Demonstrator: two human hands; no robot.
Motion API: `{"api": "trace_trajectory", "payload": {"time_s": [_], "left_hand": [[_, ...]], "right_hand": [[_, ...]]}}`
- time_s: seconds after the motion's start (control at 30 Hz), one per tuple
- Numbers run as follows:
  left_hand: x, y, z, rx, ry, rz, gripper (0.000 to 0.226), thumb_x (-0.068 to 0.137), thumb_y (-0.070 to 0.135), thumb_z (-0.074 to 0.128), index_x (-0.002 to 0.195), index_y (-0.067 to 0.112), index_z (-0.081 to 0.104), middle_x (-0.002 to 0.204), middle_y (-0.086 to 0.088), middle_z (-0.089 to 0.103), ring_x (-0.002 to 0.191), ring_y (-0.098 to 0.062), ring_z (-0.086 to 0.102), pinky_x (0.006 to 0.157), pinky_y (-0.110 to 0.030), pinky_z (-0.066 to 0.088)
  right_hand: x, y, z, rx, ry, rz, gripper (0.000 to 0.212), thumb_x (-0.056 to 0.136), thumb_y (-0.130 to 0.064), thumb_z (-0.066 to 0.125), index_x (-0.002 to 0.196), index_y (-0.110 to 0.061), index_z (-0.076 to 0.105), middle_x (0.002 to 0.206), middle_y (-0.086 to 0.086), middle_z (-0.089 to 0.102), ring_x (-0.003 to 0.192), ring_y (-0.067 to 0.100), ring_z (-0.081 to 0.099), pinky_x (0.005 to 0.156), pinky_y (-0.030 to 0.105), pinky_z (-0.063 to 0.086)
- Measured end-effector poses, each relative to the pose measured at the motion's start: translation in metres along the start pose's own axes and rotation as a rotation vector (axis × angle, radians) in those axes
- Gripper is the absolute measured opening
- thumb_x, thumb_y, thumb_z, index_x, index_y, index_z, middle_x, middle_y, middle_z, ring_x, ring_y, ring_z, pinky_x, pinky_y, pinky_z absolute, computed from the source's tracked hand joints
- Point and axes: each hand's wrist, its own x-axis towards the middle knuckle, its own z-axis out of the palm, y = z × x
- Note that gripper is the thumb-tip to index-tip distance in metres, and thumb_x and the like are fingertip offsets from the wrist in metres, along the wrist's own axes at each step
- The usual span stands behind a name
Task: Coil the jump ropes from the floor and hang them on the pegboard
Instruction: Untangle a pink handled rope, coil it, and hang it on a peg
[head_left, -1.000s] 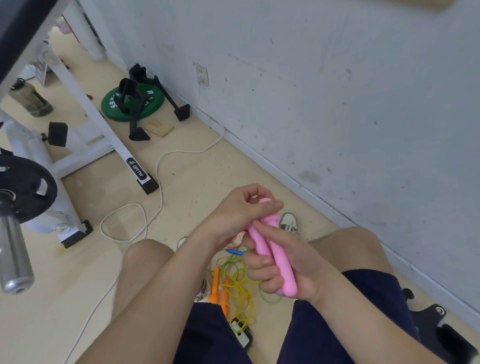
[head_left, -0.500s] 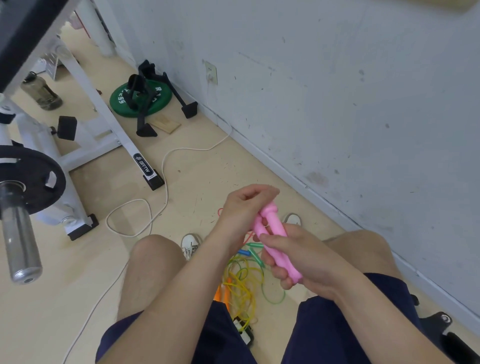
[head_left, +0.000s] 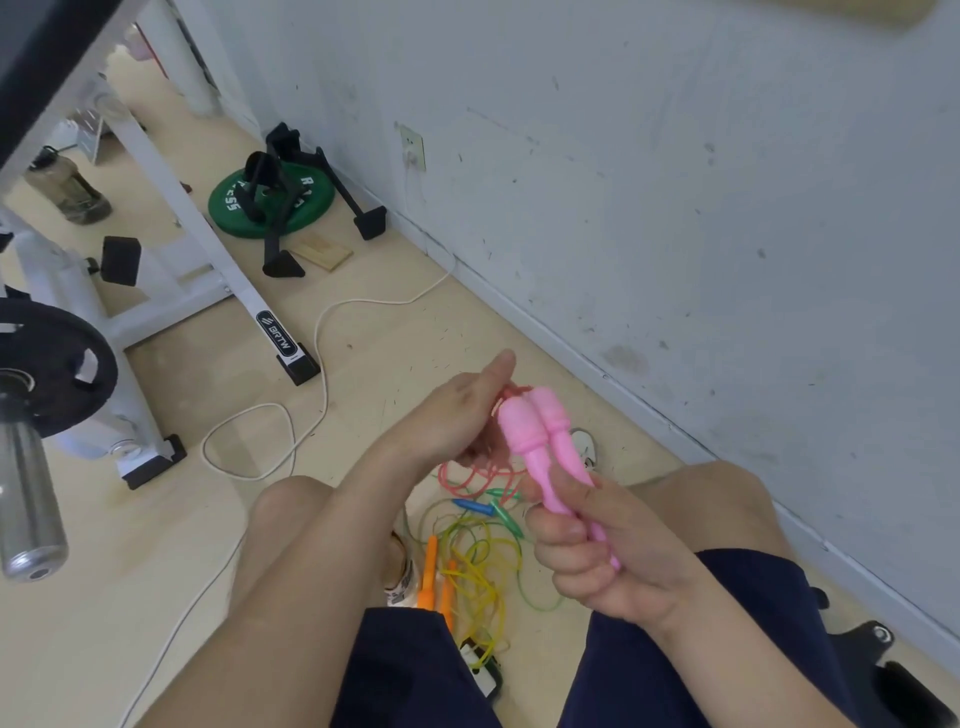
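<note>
My right hand (head_left: 597, 561) is clenched round the two pink handles (head_left: 535, 441), held side by side, heads pointing to 11 o'clock. The left hand (head_left: 457, 415) sits at their 9 o'clock against the pink cord (head_left: 453, 472), thumb straight; its fingers are hidden, so I cannot tell if it grips. At 6 o'clock a yellow-green tangle (head_left: 478, 561) with orange handles (head_left: 428, 571) lies on the floor (head_left: 389, 364) between my knees

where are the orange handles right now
In the head view the orange handles lie on the floor, low centre between the person's legs, just left of the yellow rope tangle and below the blue handle.
</note>
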Motion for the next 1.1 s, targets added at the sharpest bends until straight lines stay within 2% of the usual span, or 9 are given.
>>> {"api": "trace_trajectory", "payload": {"time_s": [0.13, 0.2, 0.3, 0.47, 0.63, 0.77, 0.9, 0.97, 1.1], "left_hand": [[0.005, -0.020, 0.008, 0.454, 0.147, 0.075, 0.058, 0.098, 0.057, 0.022, 0.063, 0.024, 0.054, 0.076, 0.004, 0.058, 0.084, -0.021, 0.054, 0.077, -0.035, 0.039], [0.002, -0.026, 0.018, 0.551, 0.247, 0.132, 0.052, 0.099, 0.054, 0.024, 0.067, 0.030, 0.055, 0.091, 0.004, 0.050, 0.097, -0.018, 0.043, 0.081, -0.034, 0.030], [-0.001, -0.024, 0.027, 0.495, 0.233, 0.283, 0.052, 0.101, 0.049, 0.028, 0.075, 0.014, 0.056, 0.079, -0.005, 0.057, 0.083, -0.026, 0.053, 0.073, -0.037, 0.041], [-0.005, -0.013, 0.030, 1.039, 0.121, 0.323, 0.014, 0.099, 0.017, 0.041, 0.105, 0.017, 0.054, 0.093, -0.007, 0.063, 0.086, -0.030, 0.061, 0.063, -0.036, 0.039], [-0.013, 0.008, 0.032, 1.364, 0.089, 0.519, 0.009, 0.097, 0.017, 0.049, 0.099, 0.020, 0.058, 0.088, -0.001, 0.059, 0.083, -0.027, 0.063, 0.059, -0.033, 0.031], [-0.009, 0.015, 0.020, 1.332, 0.025, 0.655, 0.014, 0.094, 0.020, 0.056, 0.102, 0.024, 0.067, 0.089, 0.001, 0.061, 0.084, -0.024, 0.064, 0.060, -0.031, 0.036], [-0.014, 0.022, 0.006, 1.031, -0.010, 0.730, 0.031, 0.086, 0.047, 0.060, 0.088, 0.019, 0.072, 0.081, -0.002, 0.067, 0.078, -0.025, 0.062, 0.066, -0.035, 0.046], [-0.016, 0.029, -0.006, 0.845, -0.022, 0.695, 0.033, 0.079, 0.050, 0.065, 0.088, 0.021, 0.076, 0.077, 0.002, 0.070, 0.074, -0.017, 0.063, 0.067, -0.032, 0.047], [-0.015, 0.033, -0.023, 0.422, -0.156, 0.407, 0.008, 0.076, 0.021, 0.080, 0.083, 0.017, 0.079, 0.078, 0.002, 0.074, 0.071, 0.002, 0.063, 0.069, -0.014, 0.047]], "right_hand": [[0.008, -0.008, -0.006, 0.224, -0.118, -0.089, 0.025, 0.084, -0.022, 0.076, 0.096, -0.009, 0.059, 0.060, -0.002, 0.045, 0.042, 0.003, 0.031, 0.033, 0.014, 0.035], [0.011, -0.012, -0.002, 0.234, -0.027, -0.137, 0.029, 0.075, -0.020, 0.083, 0.091, -0.009, 0.062, 0.058, -0.003, 0.041, 0.038, 0.003, 0.034, 0.031, 0.013, 0.032], [0.017, -0.017, 0.012, 0.085, 0.274, -0.207, 0.019, 0.083, -0.024, 0.072, 0.087, -0.012, 0.059, 0.058, -0.004, 0.036, 0.037, 0.002, 0.029, 0.031, 0.012, 0.024], [0.021, -0.022, 0.015, -0.576, 0.728, -0.253, 0.016, 0.099, -0.021, 0.054, 0.090, -0.009, 0.057, 0.060, -0.001, 0.040, 0.042, 0.008, 0.028, 0.038, 0.020, 0.021], [0.018, -0.034, 0.002, -1.728, 0.960, -0.105, 0.017, 0.101, -0.030, 0.046, 0.092, -0.015, 0.049, 0.076, -0.002, 0.052, 0.065, 0.016, 0.051, 0.054, 0.028, 0.038], [0.013, -0.049, 0.018, -2.154, 0.736, 0.314, 0.011, 0.100, -0.023, 0.047, 0.104, -0.014, 0.051, 0.098, 0.005, 0.061, 0.083, 0.022, 0.060, 0.067, 0.031, 0.048], [0.002, -0.070, 0.041, -2.258, 0.385, 0.727, 0.020, 0.098, -0.024, 0.048, 0.106, -0.009, 0.057, 0.088, 0.002, 0.058, 0.074, 0.020, 0.054, 0.058, 0.026, 0.041], [-0.001, -0.073, 0.047, -2.254, 0.226, 0.815, 0.025, 0.097, -0.031, 0.052, 0.100, -0.008, 0.060, 0.085, 0.004, 0.062, 0.072, 0.022, 0.059, 0.059, 0.028, 0.046], [-0.009, -0.084, 0.061, -1.918, 0.027, 0.755, 0.026, 0.095, -0.032, 0.059, 0.074, -0.016, 0.055, 0.064, -0.002, 0.053, 0.053, 0.013, 0.047, 0.047, 0.021, 0.041]]}}
